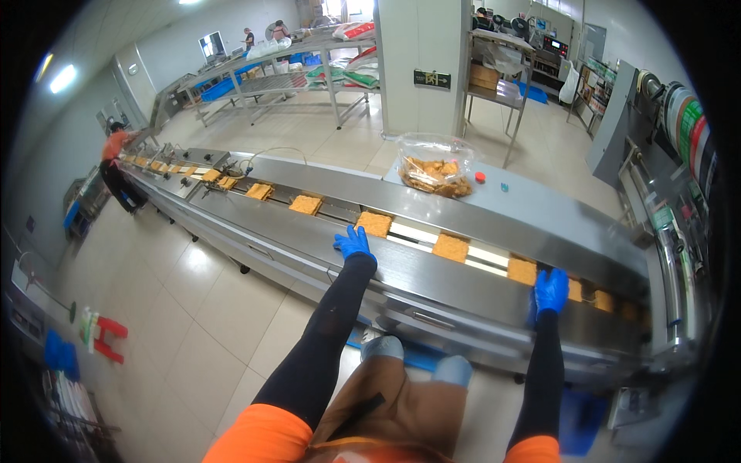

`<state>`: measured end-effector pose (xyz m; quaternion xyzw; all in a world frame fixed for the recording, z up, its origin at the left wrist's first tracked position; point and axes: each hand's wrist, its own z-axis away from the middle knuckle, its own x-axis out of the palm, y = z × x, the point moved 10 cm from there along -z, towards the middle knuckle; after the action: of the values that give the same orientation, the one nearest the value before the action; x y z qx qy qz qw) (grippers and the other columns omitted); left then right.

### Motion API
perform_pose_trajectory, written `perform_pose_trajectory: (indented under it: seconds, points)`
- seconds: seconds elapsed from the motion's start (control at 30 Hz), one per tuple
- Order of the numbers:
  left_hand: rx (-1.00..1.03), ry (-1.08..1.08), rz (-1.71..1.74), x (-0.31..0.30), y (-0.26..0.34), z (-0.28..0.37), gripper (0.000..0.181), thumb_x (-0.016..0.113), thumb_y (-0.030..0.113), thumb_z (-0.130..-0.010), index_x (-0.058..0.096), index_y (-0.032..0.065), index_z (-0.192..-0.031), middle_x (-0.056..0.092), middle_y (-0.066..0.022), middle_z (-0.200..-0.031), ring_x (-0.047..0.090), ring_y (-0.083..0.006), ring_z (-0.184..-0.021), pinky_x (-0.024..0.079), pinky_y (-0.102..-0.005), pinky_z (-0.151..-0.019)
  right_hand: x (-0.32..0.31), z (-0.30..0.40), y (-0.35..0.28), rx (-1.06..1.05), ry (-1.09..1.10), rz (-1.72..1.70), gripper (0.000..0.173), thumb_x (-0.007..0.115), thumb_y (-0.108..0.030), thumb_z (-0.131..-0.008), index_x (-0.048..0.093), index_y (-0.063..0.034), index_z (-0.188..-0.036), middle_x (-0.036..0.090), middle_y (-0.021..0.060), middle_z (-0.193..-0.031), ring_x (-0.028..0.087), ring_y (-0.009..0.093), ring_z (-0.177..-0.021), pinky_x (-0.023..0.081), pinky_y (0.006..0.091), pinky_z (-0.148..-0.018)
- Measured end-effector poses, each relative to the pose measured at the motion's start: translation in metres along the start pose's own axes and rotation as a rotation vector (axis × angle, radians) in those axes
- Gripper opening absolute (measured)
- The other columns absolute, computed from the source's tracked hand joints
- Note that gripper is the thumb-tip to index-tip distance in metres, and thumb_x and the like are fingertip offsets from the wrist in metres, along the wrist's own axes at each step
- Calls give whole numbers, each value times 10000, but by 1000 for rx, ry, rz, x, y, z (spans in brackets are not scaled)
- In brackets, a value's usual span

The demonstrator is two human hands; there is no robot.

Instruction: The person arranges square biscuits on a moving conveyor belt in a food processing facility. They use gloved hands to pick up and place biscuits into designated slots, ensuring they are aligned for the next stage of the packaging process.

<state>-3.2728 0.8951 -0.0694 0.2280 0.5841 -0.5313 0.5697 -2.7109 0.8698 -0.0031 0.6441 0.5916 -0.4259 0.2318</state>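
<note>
Square golden-brown food pieces lie in a row along the conveyor channel of a long stainless-steel machine (pixel 324 231). My left hand (pixel 354 243), in a blue glove, rests at the channel's near edge, its fingertips by a food piece (pixel 374 223); whether they touch it I cannot tell. To the right of that piece lie another piece (pixel 451 247) and one more (pixel 522 270). Beside the last one my right hand (pixel 551 289), also blue-gloved, reaches over the channel, its fingers close together and partly hidden; no held thing shows.
Beyond the channel, a clear plastic bag of brown pieces (pixel 437 173) stands on a grey surface near a red cap (pixel 480 177). Film rollers (pixel 683 127) rise at the right. A co-worker (pixel 116 156) stands at the belt's far left end. A red stool (pixel 110 338) is on the floor.
</note>
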Motion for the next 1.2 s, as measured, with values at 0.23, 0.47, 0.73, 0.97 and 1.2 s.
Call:
perform_pose_trajectory:
  seconds: [0.23, 0.47, 0.73, 0.97, 1.2]
  points:
    - [7, -26, -10, -4, 1, 0, 729, 431, 400, -941, 52, 162, -1516, 92, -108, -1572, 316, -489, -1319, 387, -547, -936, 33, -1, 35, 120, -96, -16, 455, 571, -408, -824, 609, 9, -1003, 620, 221, -1028, 596, 401, -934, 475, 488, -819]
    - [0, -28, -5, -1, -1, 3, 731, 419, 428, -934, 63, 169, -1517, 102, -113, -1570, 313, -501, -1315, 382, -555, -936, -3, -1, 10, 117, -22, 171, 526, 590, -404, -822, 565, 15, -1138, 574, 231, -1153, 564, 401, -1026, 465, 474, -872]
    - [0, -19, 15, 0, -2, 0, 733, 428, 427, -930, 71, 169, -1517, 105, -115, -1569, 308, -504, -1316, 375, -553, -943, 3, -3, 2, 12, -26, 64, 407, 595, -354, -828, 608, 15, -999, 576, 223, -1133, 565, 391, -988, 470, 482, -822]
    - [13, -42, -10, -6, -1, 9, 739, 427, 426, -937, 55, 157, -1516, 90, -118, -1571, 305, -498, -1320, 381, -552, -939, 33, -1, 29, 165, -252, 1, 451, 576, -404, -826, 613, 17, -983, 588, 224, -1096, 565, 393, -997, 474, 480, -817]
    - [3, -3, -34, -2, -3, 4, 760, 437, 446, -930, 56, 145, -1515, 98, -123, -1569, 320, -500, -1310, 388, -549, -937, 12, -3, 18, 104, -42, 114, 521, 579, -415, -824, 568, 6, -1131, 588, 218, -1108, 578, 394, -985, 473, 480, -840]
